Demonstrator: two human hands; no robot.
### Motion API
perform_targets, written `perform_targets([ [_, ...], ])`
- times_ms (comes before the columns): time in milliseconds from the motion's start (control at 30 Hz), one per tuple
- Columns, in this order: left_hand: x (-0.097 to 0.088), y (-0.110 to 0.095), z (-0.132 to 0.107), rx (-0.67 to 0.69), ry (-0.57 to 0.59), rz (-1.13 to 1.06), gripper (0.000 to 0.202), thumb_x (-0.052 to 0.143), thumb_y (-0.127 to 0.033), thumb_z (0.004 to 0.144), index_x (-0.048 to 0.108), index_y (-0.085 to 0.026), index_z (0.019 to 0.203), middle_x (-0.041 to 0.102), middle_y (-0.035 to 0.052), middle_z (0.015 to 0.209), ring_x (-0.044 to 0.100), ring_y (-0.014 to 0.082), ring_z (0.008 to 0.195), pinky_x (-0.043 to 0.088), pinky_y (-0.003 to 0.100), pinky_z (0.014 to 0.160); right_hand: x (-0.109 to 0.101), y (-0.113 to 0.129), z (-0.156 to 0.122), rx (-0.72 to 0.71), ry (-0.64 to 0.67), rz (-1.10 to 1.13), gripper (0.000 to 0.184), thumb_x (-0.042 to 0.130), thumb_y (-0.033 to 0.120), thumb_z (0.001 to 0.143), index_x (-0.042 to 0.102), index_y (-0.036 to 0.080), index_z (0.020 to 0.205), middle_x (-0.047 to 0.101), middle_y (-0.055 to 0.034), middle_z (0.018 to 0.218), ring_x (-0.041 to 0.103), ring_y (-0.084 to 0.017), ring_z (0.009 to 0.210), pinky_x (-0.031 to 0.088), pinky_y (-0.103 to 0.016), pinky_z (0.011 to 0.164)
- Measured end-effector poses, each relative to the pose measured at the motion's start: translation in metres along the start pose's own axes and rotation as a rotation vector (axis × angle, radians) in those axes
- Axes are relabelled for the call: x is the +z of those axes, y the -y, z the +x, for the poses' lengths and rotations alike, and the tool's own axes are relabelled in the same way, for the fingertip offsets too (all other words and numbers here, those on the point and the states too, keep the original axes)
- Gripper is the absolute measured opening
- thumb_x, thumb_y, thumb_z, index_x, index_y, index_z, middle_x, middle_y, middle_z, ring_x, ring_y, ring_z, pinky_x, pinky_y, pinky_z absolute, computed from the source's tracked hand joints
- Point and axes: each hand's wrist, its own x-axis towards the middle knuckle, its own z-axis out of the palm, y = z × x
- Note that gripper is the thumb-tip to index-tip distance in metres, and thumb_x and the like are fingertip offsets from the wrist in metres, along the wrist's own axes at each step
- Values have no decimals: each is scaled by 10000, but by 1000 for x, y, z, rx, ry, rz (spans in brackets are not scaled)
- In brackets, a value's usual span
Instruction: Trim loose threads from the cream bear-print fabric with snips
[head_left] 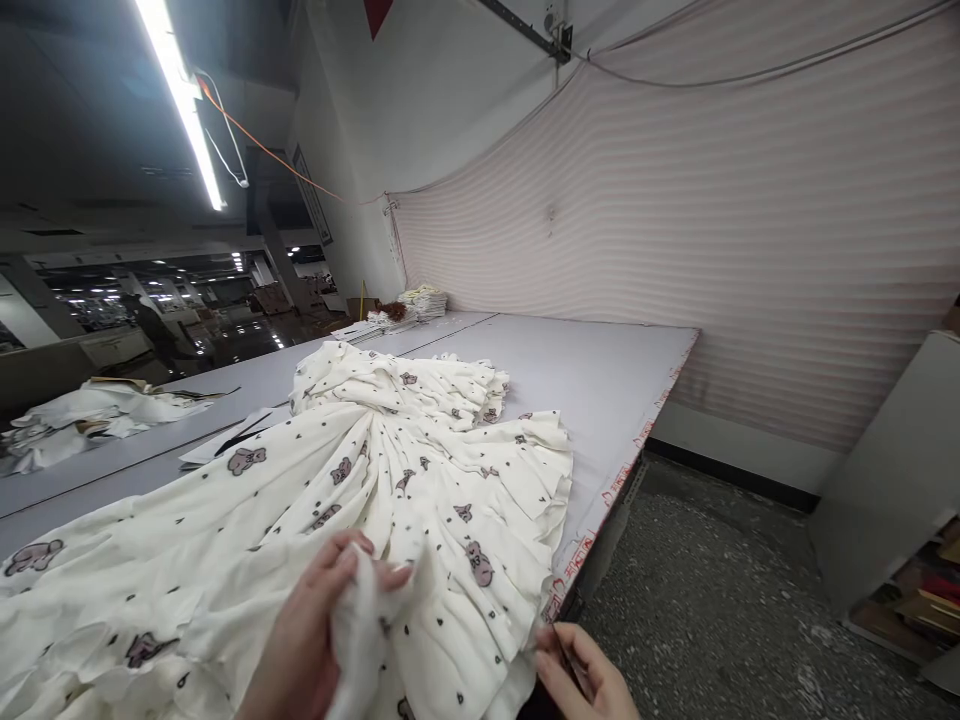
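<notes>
White fabric (pixel 442 480) printed with brownish-pink bears and small dark marks lies gathered in folds over the table. My left hand (pixel 319 620) is closed around a bunched piece of it, lifted a little above the rest and slightly blurred. Close to the table's front right corner, my right hand (pixel 581 675) pinches a thin dark object (pixel 568 655), beside the fabric's ruffled edge. Most of that object is hidden by the fingers, so its kind cannot be made out.
The grey table (pixel 600 365) has a red-marked right edge. Cloth scraps (pixel 97 410) lie at left, and folded stacks (pixel 424 302) stand at the far end. A pink-striped sheet (pixel 675 200) hangs behind. At right, a cabinet (pixel 885 500) stands on the speckled floor.
</notes>
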Motion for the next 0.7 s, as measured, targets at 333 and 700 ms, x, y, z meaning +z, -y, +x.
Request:
perform_targets([
  [333, 53, 82, -7, 404, 415, 1306, 232, 391, -54, 818, 564, -190, 892, 623, 77, 903, 643, 207, 783, 506, 288, 679, 14, 5, 2, -96, -65, 64, 509, 680, 576, 740, 666, 196, 1079, 739, -82, 842, 688, -213, 805, 536, -243, 717],
  [700, 33, 74, 3, 422, 291, 937, 238, 386, -194, 885, 621, -226, 910, 698, 49, 899, 667, 192, 849, 521, 279, 779, 9, 3, -8, -247, -158, -270, 383, 626, 557, 781, 740, 214, 905, 767, -69, 806, 721, -223, 756, 572, -216, 671],
])
